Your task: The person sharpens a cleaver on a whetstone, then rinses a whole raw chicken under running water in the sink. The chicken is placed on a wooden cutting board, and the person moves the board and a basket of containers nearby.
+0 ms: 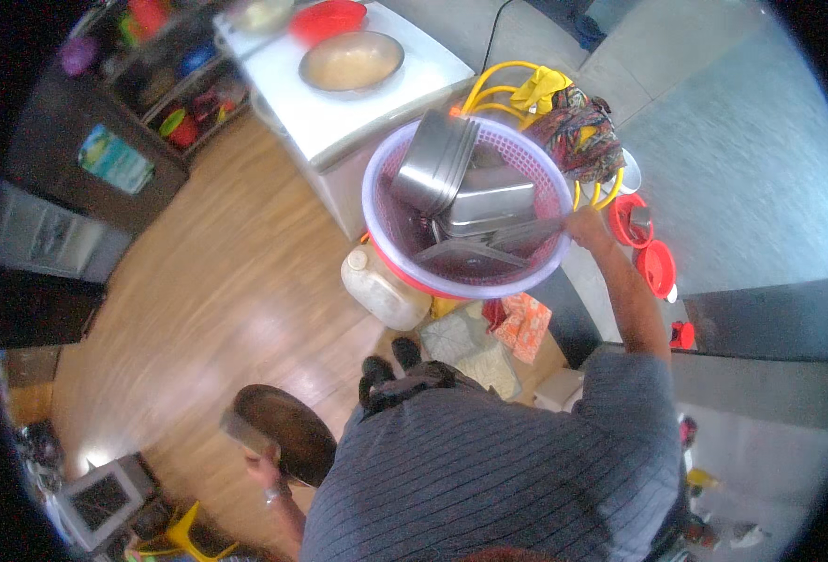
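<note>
At the lower left my left hand [266, 469] holds a dark round pan [287, 428] at its side, with a flat greyish rectangular piece [251, 434] against it. My right hand [586, 228] is at the right rim of a lilac plastic basket [379, 242]. A flat greyish piece [536, 232] runs from its fingers into the basket; blur hides whether they grip it or the rim. Inside lie nested steel containers [431, 165], another steel container [494, 200] and a clear plastic piece [470, 251].
A white worktop [273, 77] holds a metal bowl [350, 62] and a red basin [328, 21]. Beside the basket are a yellow hose [501, 67] and patterned cloth [582, 140]. A whitish jerrycan [386, 291] stands below it. Red containers [656, 268] line the right side.
</note>
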Demonstrator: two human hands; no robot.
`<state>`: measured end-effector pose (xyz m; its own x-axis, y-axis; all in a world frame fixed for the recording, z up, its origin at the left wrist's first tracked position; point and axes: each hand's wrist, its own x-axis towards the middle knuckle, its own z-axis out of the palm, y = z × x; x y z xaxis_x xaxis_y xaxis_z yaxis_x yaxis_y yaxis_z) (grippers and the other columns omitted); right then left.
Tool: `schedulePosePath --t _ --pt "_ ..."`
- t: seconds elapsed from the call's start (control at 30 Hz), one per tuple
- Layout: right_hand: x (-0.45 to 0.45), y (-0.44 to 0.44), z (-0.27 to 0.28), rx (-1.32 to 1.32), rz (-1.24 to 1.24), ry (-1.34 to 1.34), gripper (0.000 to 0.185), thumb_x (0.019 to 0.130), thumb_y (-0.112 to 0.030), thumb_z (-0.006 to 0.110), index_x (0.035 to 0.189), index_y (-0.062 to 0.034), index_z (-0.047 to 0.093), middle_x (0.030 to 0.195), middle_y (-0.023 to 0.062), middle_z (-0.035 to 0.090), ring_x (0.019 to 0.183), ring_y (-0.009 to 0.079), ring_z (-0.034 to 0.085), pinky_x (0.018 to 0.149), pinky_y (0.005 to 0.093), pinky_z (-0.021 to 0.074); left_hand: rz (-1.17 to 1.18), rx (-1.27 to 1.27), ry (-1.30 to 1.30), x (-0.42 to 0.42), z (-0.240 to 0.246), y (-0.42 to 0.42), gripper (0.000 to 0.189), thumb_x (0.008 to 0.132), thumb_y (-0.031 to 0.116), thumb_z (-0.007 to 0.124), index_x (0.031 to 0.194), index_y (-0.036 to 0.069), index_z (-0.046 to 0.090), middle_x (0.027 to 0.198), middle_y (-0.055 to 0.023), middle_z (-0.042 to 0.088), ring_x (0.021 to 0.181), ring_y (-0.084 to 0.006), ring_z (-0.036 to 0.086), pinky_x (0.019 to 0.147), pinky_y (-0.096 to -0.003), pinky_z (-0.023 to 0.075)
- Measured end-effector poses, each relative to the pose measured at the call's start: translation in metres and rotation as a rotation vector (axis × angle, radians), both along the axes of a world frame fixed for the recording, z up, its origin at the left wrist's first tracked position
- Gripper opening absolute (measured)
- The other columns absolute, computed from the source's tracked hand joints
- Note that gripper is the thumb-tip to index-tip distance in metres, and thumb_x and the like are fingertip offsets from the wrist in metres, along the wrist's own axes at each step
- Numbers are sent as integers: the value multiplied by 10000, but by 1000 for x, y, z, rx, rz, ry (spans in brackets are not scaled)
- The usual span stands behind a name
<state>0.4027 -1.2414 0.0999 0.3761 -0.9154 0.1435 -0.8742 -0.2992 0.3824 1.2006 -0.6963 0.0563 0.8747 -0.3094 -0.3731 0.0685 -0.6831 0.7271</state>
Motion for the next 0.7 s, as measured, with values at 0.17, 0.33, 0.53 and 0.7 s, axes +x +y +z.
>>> schedulePosePath --t 0.17,0.33,0.53,0.7 --pt "68 -1 20 609 -383 -305 158 771 -178 731 861 -48 740 657 86 670 521 255 660 512 377 548 16 129 -148 11 13 48 535 667 81 868 1115 -49 606 1053 -133 690 916 -245 646 849 -396 530" --pt "31 -17 31 427 49 -71 333 623 -146 837 944 -139 748 757 53 718 638 258 695 618 384 574 65 32 -51 0 5 37 493 692 32 834 1125 -38 609 1065 -118 682 927 -243 644 858 -391 527" --pt "49 -23 60 529 94 152 406 616 -149 839 1011 -197 756 880 52 738 793 279 735 698 401 590 68 11 -23 -11 9 38 477 707 0 809 1137 -41 606 1069 -125 682 931 -238 644 869 -390 524" --pt "98 -5 75 239 -323 -79 316 765 -219 746 1033 -52 722 890 161 722 852 347 736 741 450 591 95 35 -22 -5 -7 52 459 721 -3 804 1134 -41 609 1056 -123 686 931 -243 652 876 -393 526"
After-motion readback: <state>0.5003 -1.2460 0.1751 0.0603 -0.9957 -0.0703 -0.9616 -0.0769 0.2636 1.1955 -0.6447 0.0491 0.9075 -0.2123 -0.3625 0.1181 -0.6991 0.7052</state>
